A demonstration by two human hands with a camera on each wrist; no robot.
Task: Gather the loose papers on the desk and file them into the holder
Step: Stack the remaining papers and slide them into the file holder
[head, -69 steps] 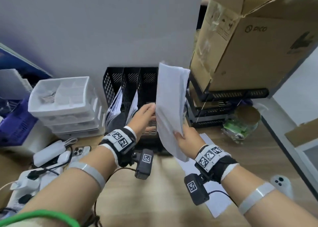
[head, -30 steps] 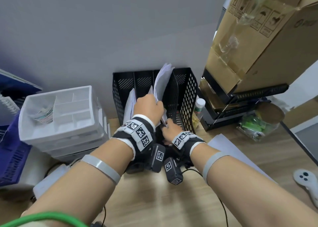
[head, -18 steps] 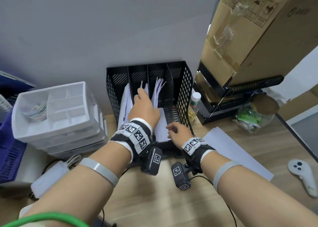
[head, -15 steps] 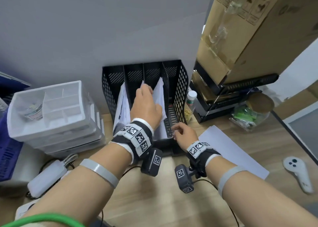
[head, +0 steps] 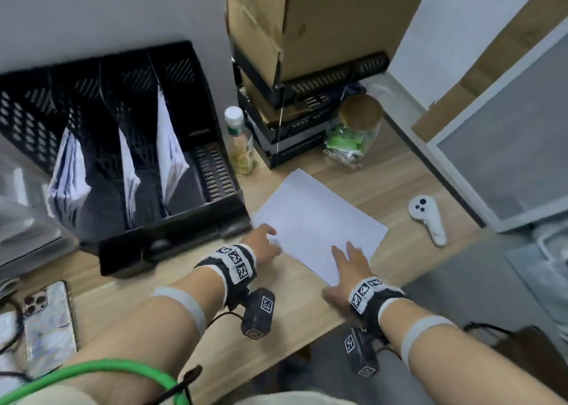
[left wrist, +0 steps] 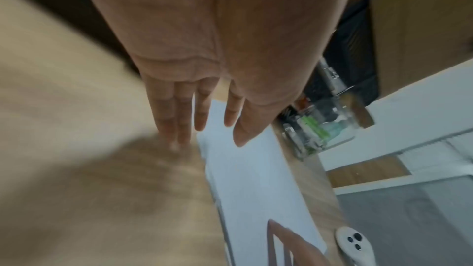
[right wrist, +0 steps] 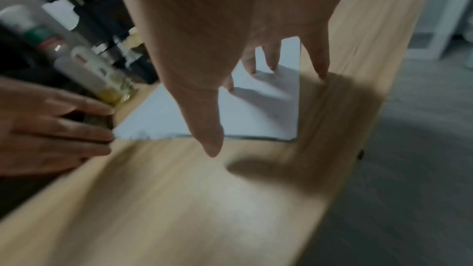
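Observation:
A loose white sheet lies flat on the wooden desk, to the right of the black file holder. Three of the holder's compartments have filed papers standing in them; the rightmost is bare. My left hand reaches with straight fingers to the sheet's left corner. My right hand lies spread on the sheet's near edge, and its fingertips touch the paper. Neither hand holds anything.
A small bottle stands just right of the holder. Behind the sheet are stacked black trays under a cardboard box and a glass jar. A white controller lies right of the sheet, a phone at the near left.
Both hands have left the holder, where the earlier stack now stands in the third compartment, and have moved right and nearer onto the loose sheet. The view has swung right and down.

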